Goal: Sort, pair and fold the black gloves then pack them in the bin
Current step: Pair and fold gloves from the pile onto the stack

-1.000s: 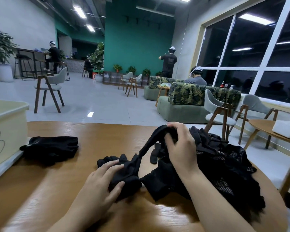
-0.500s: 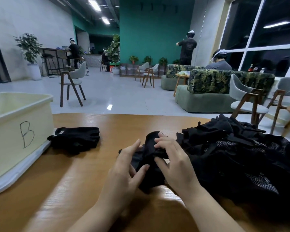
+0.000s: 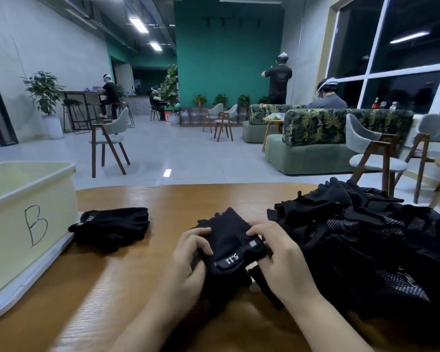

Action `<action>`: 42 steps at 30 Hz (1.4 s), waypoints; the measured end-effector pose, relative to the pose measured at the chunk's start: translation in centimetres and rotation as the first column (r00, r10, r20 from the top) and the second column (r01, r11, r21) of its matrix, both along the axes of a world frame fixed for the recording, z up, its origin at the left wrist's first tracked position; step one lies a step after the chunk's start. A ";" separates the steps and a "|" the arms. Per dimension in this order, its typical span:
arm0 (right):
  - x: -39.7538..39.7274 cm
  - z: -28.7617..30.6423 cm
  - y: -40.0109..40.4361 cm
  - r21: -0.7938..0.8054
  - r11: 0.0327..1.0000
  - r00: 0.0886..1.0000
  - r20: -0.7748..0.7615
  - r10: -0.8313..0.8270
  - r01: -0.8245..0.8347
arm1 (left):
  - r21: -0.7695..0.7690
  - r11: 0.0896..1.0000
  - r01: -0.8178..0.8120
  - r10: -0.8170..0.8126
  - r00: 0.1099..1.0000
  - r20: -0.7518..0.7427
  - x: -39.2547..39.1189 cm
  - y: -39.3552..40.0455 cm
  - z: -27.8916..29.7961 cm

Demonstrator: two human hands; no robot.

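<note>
Left hand [image 3: 188, 260] and right hand [image 3: 281, 257] each hold a curled-finger grip on one black glove [image 3: 230, 240], flat on the wooden counter [image 3: 142, 288]; possibly a second glove beneath. Folded pair [image 3: 112, 224] lies just beside the cream bin [image 3: 23, 224]. Unsorted glove pile [image 3: 366, 237] sits right.

Wood table [image 3: 142, 275]; bkgd has chairs [image 3: 109, 138], leafy sofa [image 3: 341, 128], potted plant [image 3: 45, 95], 4 people.
</note>
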State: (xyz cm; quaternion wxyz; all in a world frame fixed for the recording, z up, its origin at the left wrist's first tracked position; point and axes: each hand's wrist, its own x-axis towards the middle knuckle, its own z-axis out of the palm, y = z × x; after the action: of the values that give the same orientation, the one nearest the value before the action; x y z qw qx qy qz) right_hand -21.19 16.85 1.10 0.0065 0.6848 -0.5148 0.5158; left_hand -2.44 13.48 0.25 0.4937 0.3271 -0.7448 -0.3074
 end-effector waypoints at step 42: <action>1.2 -2.3 -0.9 0.301 0.939 0.954 -0.290 -0.075 0.166 | 0.014 0.960 -0.279 0.244 0.859 0.449 1.9 -0.3 -1.5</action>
State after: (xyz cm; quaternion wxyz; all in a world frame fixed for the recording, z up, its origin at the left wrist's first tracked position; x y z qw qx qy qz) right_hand -20.00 15.98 -1.25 -0.0023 0.7081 -0.6275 0.3238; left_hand -0.58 13.23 -1.22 0.3349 0.5055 -0.7736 -0.1839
